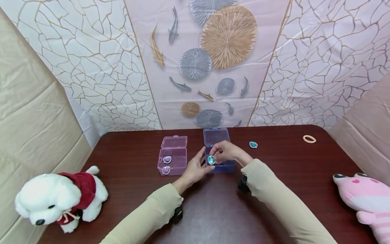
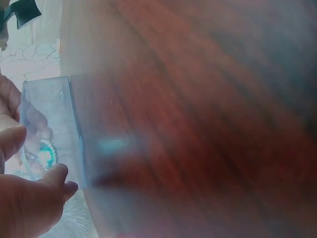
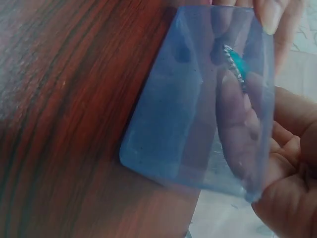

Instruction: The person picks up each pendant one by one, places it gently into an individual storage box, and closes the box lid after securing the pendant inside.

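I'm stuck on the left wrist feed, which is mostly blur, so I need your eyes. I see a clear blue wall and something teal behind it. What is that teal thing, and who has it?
Observer: It is a teal gem with a sparkly rim; the right hand pinches it at the near left corner of the blue box.
Operator: Is the box lid open?
Observer: Yes, the lid stands back toward the wall.
Operator: What is my left hand doing?
Observer: The left hand touches the blue box's left side.
Operator: Any more gems?
Observer: A second teal gem lies on the table right of the box, and two purple ones sit in a pink box.
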A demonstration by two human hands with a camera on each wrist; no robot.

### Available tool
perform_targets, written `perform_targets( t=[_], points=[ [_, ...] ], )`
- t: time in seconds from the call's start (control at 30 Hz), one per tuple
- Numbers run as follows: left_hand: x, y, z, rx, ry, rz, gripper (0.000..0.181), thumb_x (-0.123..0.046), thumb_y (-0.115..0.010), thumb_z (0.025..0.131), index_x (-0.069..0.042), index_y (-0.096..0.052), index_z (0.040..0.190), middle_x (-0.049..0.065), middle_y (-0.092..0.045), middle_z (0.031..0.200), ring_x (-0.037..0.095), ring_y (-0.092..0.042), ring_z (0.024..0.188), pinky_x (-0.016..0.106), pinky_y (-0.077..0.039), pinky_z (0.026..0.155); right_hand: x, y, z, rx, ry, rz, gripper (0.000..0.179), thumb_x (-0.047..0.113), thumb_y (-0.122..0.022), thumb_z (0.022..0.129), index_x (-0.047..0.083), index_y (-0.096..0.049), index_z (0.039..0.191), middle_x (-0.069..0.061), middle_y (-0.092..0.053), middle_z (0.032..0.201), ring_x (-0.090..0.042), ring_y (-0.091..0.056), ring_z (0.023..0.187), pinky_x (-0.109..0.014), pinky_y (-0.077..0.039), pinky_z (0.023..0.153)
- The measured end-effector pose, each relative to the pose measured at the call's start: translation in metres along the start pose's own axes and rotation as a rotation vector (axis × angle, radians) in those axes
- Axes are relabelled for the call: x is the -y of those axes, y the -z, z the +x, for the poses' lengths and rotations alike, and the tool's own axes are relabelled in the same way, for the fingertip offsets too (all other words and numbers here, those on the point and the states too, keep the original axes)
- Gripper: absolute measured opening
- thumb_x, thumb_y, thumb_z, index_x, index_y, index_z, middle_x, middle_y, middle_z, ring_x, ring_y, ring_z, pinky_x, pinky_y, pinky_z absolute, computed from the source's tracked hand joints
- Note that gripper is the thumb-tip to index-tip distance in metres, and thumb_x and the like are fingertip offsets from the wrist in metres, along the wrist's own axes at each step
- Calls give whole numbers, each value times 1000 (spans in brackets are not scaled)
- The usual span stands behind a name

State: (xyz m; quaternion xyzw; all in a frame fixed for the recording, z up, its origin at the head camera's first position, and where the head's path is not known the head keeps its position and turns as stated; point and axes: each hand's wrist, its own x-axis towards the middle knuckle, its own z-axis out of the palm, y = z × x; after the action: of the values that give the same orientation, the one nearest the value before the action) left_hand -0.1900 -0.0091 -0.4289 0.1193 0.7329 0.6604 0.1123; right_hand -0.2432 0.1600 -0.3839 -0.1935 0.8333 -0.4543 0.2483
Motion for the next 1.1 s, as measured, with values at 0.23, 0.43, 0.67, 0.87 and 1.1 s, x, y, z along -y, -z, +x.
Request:
perform_targets(
  t=[0.23,0.43,0.67,0.87,1.1],
  points=[
    [-1,1,1,11,18,7,82,3,-63,86,-3,-13,150,13,-16,156,31,-26,140,39,-38,106,-1,-6,8,62,43,-133,15,-14,-55,80,-16,-61,94,-17,-67,75,-6,-57,59,-25,-55,58],
    [-2,0,1,13,2,7,83,4,-63,85,-2,-13,150,15,-15,156,33,-25,139,40,-39,105,-1,-9,10,54,25,-247,13,-11,-59,80,-10,-66,91,-10,-67,71,-5,-50,54,-19,-46,51],
    [-2,0,1,11,-8,14,83,3,-64,84,-1,-13,150,14,-15,156,33,-24,139,41,-36,107,-1,-13,9,30,27,-349,10,-9,-61,78,-5,-69,84,-6,-64,67,-6,-47,52,-15,-40,48],
    [-2,-1,0,7,-8,26,82,3,-64,85,-1,-14,150,15,-16,156,33,-26,139,42,-36,107,-29,-13,28,30,84,-445,12,-3,-64,81,6,-72,81,-4,-69,75,-9,-55,60,-22,-49,54],
    [-2,0,-1,6,15,31,82,3,-64,85,-3,-15,150,13,-16,156,31,-27,139,41,-36,107,-73,-1,53,40,192,-377,13,4,-66,81,15,-72,80,3,-68,73,-9,-59,64,-23,-51,55]
  ],
)
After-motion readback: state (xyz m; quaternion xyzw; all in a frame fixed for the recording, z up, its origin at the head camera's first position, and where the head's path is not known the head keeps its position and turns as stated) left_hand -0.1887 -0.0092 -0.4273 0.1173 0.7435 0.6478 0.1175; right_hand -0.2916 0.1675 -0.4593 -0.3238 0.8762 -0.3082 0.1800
